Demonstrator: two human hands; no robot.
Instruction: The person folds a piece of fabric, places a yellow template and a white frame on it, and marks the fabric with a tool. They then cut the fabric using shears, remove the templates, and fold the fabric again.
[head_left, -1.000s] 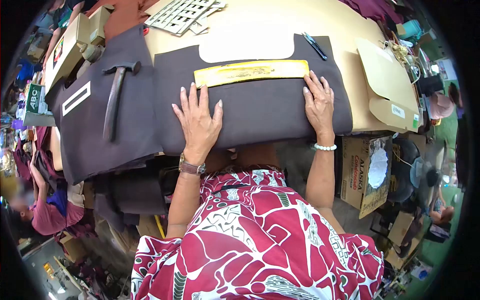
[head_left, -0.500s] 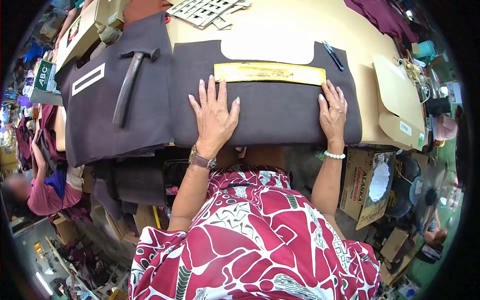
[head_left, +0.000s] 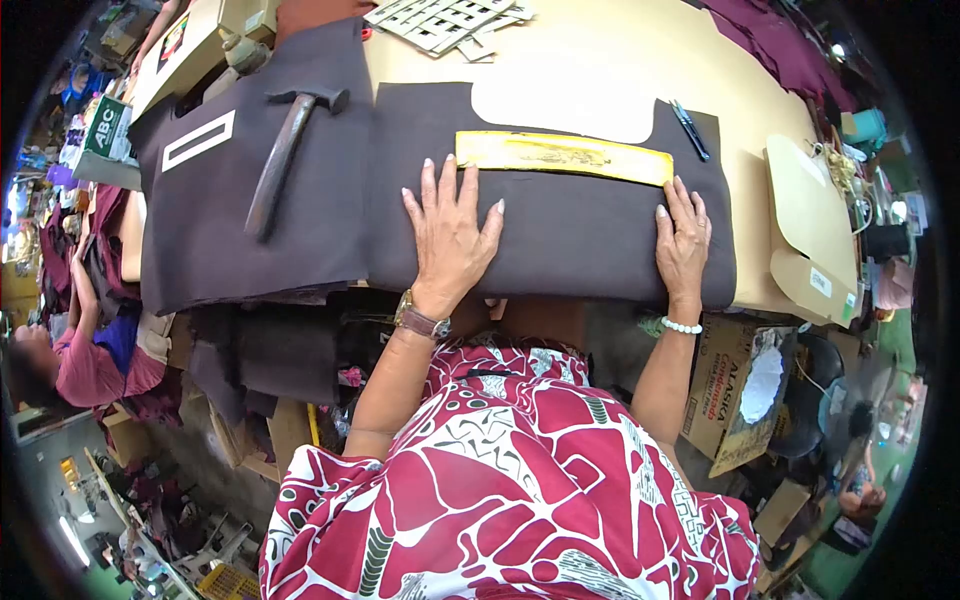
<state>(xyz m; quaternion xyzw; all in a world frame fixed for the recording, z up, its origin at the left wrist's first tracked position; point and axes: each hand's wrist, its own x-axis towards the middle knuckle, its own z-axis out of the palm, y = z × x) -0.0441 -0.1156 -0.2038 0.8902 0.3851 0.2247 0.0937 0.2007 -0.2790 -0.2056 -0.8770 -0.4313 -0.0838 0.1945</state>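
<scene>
My left hand lies flat with fingers spread on the dark fabric, fingertips at the lower left end of a yellow strip. At the strip's right end, my right hand rests on the same fabric, its fingertips near the corner. Neither hand grips anything. A small blue and black tool lies on the fabric above my right hand. On the dark fabric to the left is a hammer, beside a white rectangular frame.
Patterned white templates lie at the table's far side. A beige folder sits at the right edge, with a cardboard box below it. An ABC box is at the left. A person in pink is farther left.
The whole view has shifted, so the table things appear slightly farther right. Both hands keep almost the same place against the yellow strip.
</scene>
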